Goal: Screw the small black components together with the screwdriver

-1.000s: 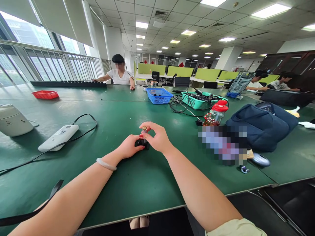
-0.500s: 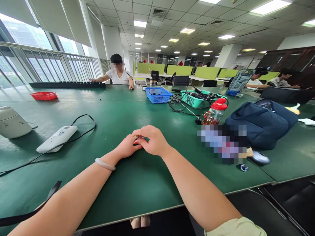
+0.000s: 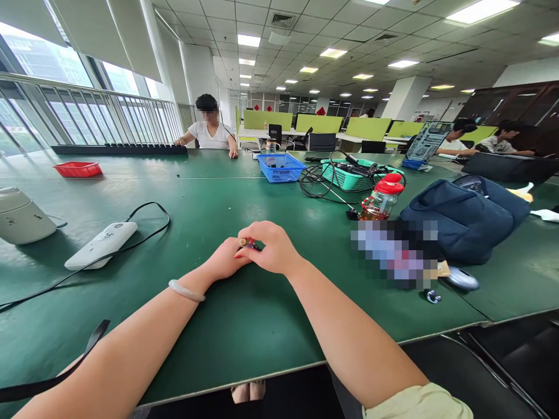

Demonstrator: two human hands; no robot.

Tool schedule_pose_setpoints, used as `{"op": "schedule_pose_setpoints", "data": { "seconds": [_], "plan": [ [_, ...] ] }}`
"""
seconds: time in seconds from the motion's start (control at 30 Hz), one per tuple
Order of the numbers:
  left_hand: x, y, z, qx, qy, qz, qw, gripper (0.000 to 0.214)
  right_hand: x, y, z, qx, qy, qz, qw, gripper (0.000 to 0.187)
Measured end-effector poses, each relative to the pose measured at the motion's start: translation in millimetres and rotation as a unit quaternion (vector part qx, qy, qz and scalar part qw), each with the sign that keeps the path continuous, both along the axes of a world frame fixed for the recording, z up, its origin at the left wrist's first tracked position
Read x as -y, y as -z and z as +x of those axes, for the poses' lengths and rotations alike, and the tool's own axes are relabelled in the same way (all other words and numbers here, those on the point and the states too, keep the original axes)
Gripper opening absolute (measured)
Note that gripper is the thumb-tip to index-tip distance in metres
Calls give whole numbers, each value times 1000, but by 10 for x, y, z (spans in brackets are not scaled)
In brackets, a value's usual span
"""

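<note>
Near the middle of the green table [image 3: 244,326], my two hands meet. My left hand [image 3: 225,257] lies on the tabletop with its fingers mostly hidden behind my right hand; a pale bangle [image 3: 187,291] circles that wrist. My right hand [image 3: 274,247] curls over the left fingertips, thumb and fingers drawn together. A small round tan piece [image 3: 243,242] shows between the hands, and a small dark bit [image 3: 255,247] sits beside it under the right fingers. Both are too small and covered to name. Each hand looks closed at this spot.
At left are a white power bank [image 3: 102,244] with a black cable and a pale container [image 3: 21,215]. Ahead stand a red tray [image 3: 77,169], a blue basket [image 3: 280,169] and a green basket [image 3: 349,180]. A red-lidded bottle [image 3: 382,201] and dark blue bag [image 3: 463,218] stand right. A co-worker [image 3: 212,131] sits opposite.
The right fingers have shifted slightly over the left hand, so the tan piece and dark bit show a little more. The co-worker's hand opposite has moved a little to the right.
</note>
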State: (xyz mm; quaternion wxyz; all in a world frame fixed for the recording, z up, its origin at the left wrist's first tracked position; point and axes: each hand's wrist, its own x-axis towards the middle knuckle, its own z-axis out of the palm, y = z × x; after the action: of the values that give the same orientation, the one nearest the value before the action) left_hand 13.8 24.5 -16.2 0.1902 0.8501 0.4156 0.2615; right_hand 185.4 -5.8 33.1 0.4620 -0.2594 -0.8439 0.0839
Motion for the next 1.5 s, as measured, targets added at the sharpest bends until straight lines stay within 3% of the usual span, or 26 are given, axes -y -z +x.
{"op": "schedule_pose_setpoints", "data": {
  "seconds": [0.1, 0.33, 0.7, 1.5],
  "plan": [
    [1, 1, 3, 0, -1, 9, 1000, 14, 15, -1, -32, 15, -7, 0, 1000, 7],
    [-21, -8, -19, -46, -41, -23, 998, 23, -45, 9, 94, -79, 4, -82, 993, 28],
    [22, -72, -1, -65, -44, -18, 997, 16, -47, 48, 62, -175, 4, -82, 981, 13],
    [56, -92, -3, -49, -49, -20, 997, 20, -87, 96, 51, -184, 23, -127, 974, 15]
  ]
}}
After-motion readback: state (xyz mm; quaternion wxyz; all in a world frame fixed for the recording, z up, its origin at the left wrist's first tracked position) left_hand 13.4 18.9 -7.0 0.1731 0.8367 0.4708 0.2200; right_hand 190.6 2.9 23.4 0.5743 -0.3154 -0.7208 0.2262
